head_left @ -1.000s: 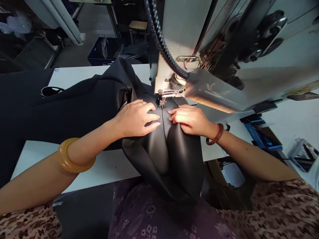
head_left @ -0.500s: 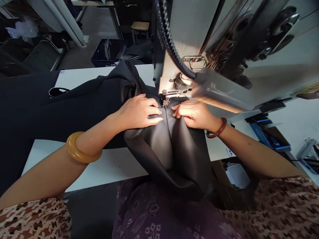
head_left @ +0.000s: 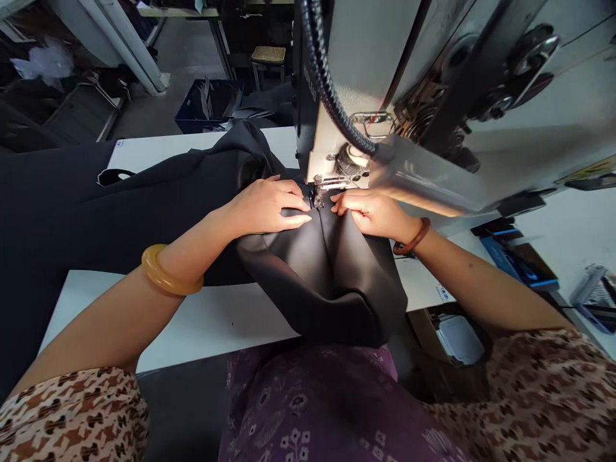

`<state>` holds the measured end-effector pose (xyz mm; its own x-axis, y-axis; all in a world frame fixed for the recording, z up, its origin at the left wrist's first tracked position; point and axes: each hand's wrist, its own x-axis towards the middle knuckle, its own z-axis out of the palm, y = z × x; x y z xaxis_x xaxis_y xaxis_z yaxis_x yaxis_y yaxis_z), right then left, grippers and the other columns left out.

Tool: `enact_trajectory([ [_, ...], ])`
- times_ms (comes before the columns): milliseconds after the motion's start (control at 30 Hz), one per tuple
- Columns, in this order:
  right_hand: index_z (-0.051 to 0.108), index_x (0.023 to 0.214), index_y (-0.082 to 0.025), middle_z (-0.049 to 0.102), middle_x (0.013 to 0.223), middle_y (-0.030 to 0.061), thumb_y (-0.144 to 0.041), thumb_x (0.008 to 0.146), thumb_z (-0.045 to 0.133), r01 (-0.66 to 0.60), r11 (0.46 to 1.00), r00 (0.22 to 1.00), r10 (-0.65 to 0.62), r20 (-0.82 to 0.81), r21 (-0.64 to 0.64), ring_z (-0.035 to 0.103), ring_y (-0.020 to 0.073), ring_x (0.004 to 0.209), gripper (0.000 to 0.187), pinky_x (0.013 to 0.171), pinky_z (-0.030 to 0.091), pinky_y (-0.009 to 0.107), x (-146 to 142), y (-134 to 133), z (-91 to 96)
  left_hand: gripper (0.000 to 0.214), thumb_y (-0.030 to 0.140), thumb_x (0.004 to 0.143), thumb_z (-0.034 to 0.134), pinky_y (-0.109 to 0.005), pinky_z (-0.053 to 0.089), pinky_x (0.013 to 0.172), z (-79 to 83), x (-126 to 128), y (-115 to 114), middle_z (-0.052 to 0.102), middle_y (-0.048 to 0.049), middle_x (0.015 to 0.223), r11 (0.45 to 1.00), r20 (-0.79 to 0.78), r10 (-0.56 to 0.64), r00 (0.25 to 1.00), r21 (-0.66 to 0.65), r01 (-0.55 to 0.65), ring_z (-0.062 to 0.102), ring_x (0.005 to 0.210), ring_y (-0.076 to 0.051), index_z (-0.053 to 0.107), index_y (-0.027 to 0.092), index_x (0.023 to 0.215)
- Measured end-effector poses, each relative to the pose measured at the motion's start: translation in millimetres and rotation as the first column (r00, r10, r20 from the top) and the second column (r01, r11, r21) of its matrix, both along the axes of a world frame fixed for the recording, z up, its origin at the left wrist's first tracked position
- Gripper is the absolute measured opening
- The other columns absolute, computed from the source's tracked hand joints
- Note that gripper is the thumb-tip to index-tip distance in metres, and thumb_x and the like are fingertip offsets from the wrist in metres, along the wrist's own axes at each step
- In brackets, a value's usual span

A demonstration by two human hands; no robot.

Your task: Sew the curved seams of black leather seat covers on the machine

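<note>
Dark fabric (head_left: 308, 314) runs under the presser foot (head_left: 318, 192) of a sewing machine (head_left: 359, 83), with a seam line leading straight out of the foot toward me. My left hand (head_left: 270, 206) lies flat on the cloth just left of the foot, its fingers spread and a yellow bangle on the wrist. Close to the right of the foot, my right hand (head_left: 373, 212) has its fingers curled together on a fold of the fabric. The near part of the cloth droops in a loop over the table edge. The needle tip is too small to make out.
The white table (head_left: 206, 327) carries more dark cloth on the left. A clear guard (head_left: 423, 173) and a braided hose (head_left: 332, 96) hang by the machine head. Below right sits an open box (head_left: 457, 337); behind are a blue bin (head_left: 192, 109) and a stool (head_left: 268, 54).
Both hands have moved slightly away from me along with the cloth. The fabric's near loop has drawn up toward the machine.
</note>
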<state>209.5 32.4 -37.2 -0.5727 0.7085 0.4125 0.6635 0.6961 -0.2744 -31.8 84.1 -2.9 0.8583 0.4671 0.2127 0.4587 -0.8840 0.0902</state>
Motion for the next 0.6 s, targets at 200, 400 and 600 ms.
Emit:
enact_trajectory([
  [200, 0.062, 0.098, -0.020, 0.068, 0.100, 0.0051, -0.007, 0.080, 0.038, 0.050, 0.995, 0.999, -0.050, -0.005, 0.091, 0.063, 0.0197, 0.101, 0.033, 0.087, 0.053, 0.036, -1.2, -11.3, 1.8, 0.030, 0.033, 0.086, 0.045, -0.031, 0.044, 0.094, -0.1, 3.0, -2.5, 0.070, -0.0003, 0.100, 0.999, -0.010, -0.038, 0.999, -0.003, 0.038, 0.063, 0.093, -0.016, 0.072, 0.025, 0.095],
  [400, 0.049, 0.084, -0.024, 0.054, 0.062, -0.0001, -0.009, 0.077, 0.045, 0.282, 0.942, 0.879, -0.177, -0.442, 0.183, 0.053, 0.0139, 0.053, 0.017, 0.048, 0.045, 0.027, 7.1, -112.4, -5.6, 0.038, 0.031, 0.087, 0.037, -0.045, 0.036, 0.100, 31.2, -5.2, 30.5, 0.071, -0.0059, 0.090, 0.967, -0.139, 0.126, 0.982, 0.240, -0.090, 0.063, 0.091, -0.023, 0.072, 0.017, 0.082],
  [600, 0.048, 0.084, -0.023, 0.059, 0.064, 0.0019, -0.027, 0.080, 0.048, 0.297, 0.938, 0.938, -0.252, -0.239, 0.177, 0.059, 0.0170, 0.055, 0.006, 0.043, 0.046, 0.027, -21.7, -173.8, -26.7, 0.050, 0.048, 0.089, 0.033, -0.034, 0.047, 0.078, -20.5, -36.0, 79.1, 0.070, -0.0079, 0.093, 0.940, -0.013, 0.318, 0.948, -0.130, -0.317, 0.062, 0.087, -0.022, 0.069, 0.013, 0.090],
])
